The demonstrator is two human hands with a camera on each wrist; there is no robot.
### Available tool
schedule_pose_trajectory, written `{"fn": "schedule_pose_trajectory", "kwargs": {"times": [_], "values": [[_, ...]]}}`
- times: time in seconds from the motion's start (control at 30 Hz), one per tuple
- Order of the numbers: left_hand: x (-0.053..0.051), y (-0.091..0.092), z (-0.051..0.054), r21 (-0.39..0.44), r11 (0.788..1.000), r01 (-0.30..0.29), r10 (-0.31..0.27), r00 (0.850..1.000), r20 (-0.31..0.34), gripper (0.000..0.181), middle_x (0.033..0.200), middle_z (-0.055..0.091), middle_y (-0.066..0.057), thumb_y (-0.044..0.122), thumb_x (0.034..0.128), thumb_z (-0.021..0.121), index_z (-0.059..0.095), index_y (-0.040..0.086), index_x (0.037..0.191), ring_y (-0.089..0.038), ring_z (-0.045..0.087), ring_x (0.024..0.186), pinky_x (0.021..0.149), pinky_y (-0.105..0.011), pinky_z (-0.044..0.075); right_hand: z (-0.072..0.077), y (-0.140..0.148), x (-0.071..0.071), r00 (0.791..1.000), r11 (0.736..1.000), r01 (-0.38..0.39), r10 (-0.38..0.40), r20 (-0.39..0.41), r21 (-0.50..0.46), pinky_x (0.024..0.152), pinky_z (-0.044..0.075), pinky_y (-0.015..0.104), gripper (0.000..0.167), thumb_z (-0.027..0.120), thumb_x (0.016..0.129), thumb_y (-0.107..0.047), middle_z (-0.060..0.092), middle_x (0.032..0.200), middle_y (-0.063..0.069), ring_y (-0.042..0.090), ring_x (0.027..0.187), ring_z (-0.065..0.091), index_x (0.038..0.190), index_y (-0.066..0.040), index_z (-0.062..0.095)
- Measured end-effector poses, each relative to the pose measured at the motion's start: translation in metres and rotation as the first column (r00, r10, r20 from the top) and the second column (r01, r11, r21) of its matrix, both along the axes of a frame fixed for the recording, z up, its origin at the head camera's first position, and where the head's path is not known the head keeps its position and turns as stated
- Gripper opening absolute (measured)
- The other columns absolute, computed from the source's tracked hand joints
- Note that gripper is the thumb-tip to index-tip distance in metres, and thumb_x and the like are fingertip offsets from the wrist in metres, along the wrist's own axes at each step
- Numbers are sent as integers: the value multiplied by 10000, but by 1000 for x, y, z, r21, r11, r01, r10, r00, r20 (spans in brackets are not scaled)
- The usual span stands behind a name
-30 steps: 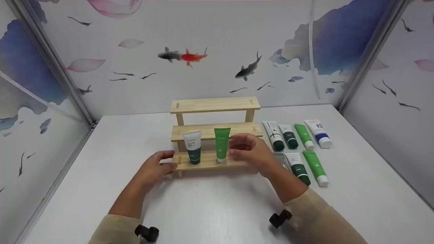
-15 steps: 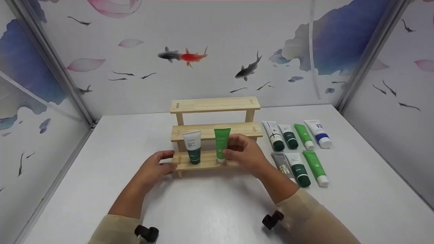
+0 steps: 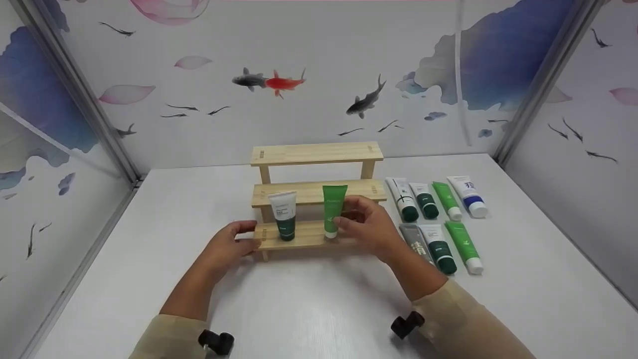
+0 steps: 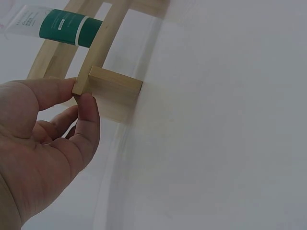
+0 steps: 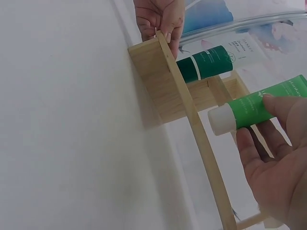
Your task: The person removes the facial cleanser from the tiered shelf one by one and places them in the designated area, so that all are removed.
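My left hand [image 3: 224,252] pinches the left end of the lowest step of a three-tier wooden display stand [image 3: 311,188]; the left wrist view shows thumb and finger on that wooden corner [image 4: 82,85]. A green squeeze tube [image 3: 333,212] with a white cap is held upright by my right hand [image 3: 371,224], thumb in front and fingers behind it. Its cap [image 5: 222,120] is over the lowest step; a small gap to the wood shows in the right wrist view. Further left on that step, a white and dark green tube [image 3: 284,217] stands on its cap.
Several tubes lie in two rows on the white table [image 3: 319,309], right of the stand. They include a grey tube [image 3: 415,240], a green tube [image 3: 463,247] and a white and blue tube [image 3: 467,195]. Printed panels [image 3: 319,40] border the table.
My right hand first came left to the green tube and took hold of it. Then it shifted the tube slightly right and up. The left hand stays on the stand.
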State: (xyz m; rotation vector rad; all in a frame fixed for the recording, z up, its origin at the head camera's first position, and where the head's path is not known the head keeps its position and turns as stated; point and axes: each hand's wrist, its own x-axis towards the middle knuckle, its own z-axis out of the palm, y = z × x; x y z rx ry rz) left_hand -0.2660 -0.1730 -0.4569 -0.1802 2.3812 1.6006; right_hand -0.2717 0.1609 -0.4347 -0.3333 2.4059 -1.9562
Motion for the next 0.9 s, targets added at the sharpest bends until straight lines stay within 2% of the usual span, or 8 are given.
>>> {"fn": "schedule_pose_trajectory", "kwargs": {"times": [0.13,0.33,0.57,0.73,0.9], "values": [[0,0,1,-5,1000,-8,8,1000,12,597,1668,458,-64,223,1019,697,493,175,1578,-282,576,1418,1172,-454,509,4,7,2,1000,1000,20,-20,2,16,987,584,306,391,808,950,-149,750,1279,54,234,1168,713,1328,-175,710],[2,2,2,-15,1000,-6,6,1000,16,598,1670,457,-68,227,1021,691,489,172,1580,-287,568,1427,1179,-461,503,7,21,3,999,999,33,-33,-9,-8,1003,598,305,366,797,958,-138,739,1280,65,249,1178,715,1312,-162,707],[1,4,3,-16,1000,-13,14,1000,23,594,1657,467,-61,221,1026,695,490,183,1581,-272,586,1398,1156,-445,525,8,42,7,999,999,45,-45,-2,-27,1011,599,274,409,790,973,-169,711,1331,84,261,1224,695,1365,-153,675],[1,2,4,-11,1000,-8,8,1000,12,591,1656,465,-75,198,1023,693,494,171,1579,-277,594,1390,1132,-427,538,10,59,11,996,996,88,-87,25,-18,1009,593,240,425,786,983,-187,698,1346,91,238,1232,689,1387,-145,662],[1,0,3,-41,999,2,-2,1000,-3,580,1656,472,-72,208,1016,683,510,178,1569,-278,596,1399,1138,-433,522,12,80,14,990,991,137,-137,37,-2,995,597,234,471,780,992,-225,678,1367,102,198,1229,684,1428,-132,629]]}}
